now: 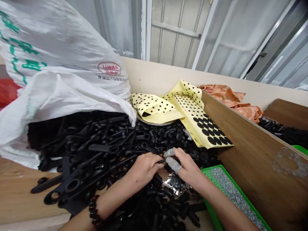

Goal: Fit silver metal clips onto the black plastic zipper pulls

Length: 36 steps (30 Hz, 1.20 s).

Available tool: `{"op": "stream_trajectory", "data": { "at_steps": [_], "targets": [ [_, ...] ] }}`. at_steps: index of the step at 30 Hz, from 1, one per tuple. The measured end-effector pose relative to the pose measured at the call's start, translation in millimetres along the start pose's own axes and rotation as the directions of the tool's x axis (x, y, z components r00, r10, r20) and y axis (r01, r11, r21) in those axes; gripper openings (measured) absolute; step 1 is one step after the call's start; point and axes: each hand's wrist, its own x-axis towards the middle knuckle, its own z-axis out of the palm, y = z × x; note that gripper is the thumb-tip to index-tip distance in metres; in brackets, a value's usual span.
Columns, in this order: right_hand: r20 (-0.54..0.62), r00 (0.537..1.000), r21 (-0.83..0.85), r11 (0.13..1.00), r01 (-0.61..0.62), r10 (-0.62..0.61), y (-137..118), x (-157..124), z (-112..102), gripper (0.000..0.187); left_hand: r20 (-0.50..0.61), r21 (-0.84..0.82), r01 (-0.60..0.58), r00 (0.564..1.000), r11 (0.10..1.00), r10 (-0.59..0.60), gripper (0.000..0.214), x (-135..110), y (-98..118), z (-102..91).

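Observation:
My left hand (146, 165) and my right hand (184, 163) meet over a heap of black plastic parts. Between the left thumb and fingers is a small black part (162, 161), pinched; most of it is hidden. Grey finger covers wrap the right thumb and forefinger, which close on the other end of the same part. Just below the hands lie shiny metal clips (172, 186). Long black handles with ring ends (103, 148) pile up left of my left hand, and short black tubular pieces (166, 205) lie nearer me.
A white woven sack (64, 96) spills parts at the left. Yellow sticker sheets with black dots (192, 110) lie behind. A green tray (213, 211) of small metal pieces stands at right, beside a wooden divider (245, 150). Orange bags (231, 99) lie beyond it.

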Motion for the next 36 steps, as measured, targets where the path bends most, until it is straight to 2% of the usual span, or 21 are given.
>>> {"op": "stream_trajectory", "data": {
  "at_steps": [2,4,9,13,17,21,23,26,31,32,34,35,36],
  "targets": [
    [-0.003,1.0,-0.157,0.988,-0.015,0.015,-1.2,-1.0,-2.8,0.018,0.013,0.021,0.006,1.0,1.0,-0.006,0.021,5.1,2.6,-4.5],
    [0.017,0.999,-0.226,0.973,-0.046,0.051,-1.2,-0.6,-5.3,0.02,0.029,0.038,0.011,1.0,0.999,-0.012,0.023,10.9,4.3,-8.0],
    [0.057,0.995,-0.129,0.989,-0.068,0.076,4.9,2.6,-12.2,0.017,0.086,0.086,0.036,0.995,0.996,-0.044,0.02,24.1,-1.8,-5.2],
    [-0.018,0.995,-0.236,0.966,-0.101,0.1,9.9,2.2,-20.1,0.019,0.133,0.178,0.128,0.979,0.976,-0.153,0.011,33.8,-12.6,7.5],
    [0.006,0.993,-0.253,0.961,-0.116,0.121,12.3,-0.7,-22.5,0.02,0.181,0.205,0.202,0.954,0.958,-0.24,0.008,42.5,-16.9,23.0],
    [0.012,0.995,-0.277,0.956,-0.096,0.104,13.2,-4.4,-21.9,0.023,0.186,0.111,0.264,0.942,0.958,-0.281,0.011,47.4,-20.1,29.9],
    [0.0,0.995,-0.312,0.946,-0.092,0.097,11.5,-6.9,-22.0,0.025,0.156,0.014,0.301,0.941,0.954,-0.299,0.012,48.1,-23.0,26.5],
    [-0.027,0.998,-0.38,0.923,-0.057,0.051,5.1,-11.6,-20.8,0.024,0.126,-0.2,0.349,0.936,0.915,-0.329,0.027,44.7,-22.8,13.8],
    [-0.033,0.988,-0.47,0.875,0.117,-0.15,-7.3,-17.4,-13.1,0.015,0.137,-0.57,0.388,0.914,0.724,-0.381,0.033,21.8,-1.6,-6.6],
    [-0.039,0.983,-0.483,0.865,0.139,-0.179,-9.0,-18.3,-11.8,0.014,0.154,-0.679,0.395,0.901,0.62,-0.406,0.029,16.3,3.2,-7.9],
    [-0.055,0.971,-0.498,0.849,0.175,-0.232,-12.0,-20.3,-10.4,0.013,0.217,-0.874,0.377,0.868,0.307,-0.447,0.02,6.3,10.6,-7.5],
    [-0.062,0.965,-0.501,0.844,0.189,-0.253,-13.4,-21.7,-10.2,0.013,0.251,-0.923,0.353,0.854,0.152,-0.456,0.019,2.1,13.1,-6.2],
    [-0.066,0.96,-0.504,0.839,0.205,-0.274,-14.8,-23.4,-10.2,0.013,0.276,-0.944,0.328,0.843,0.035,-0.462,0.02,-1.4,15.0,-4.5]
  ]
}}
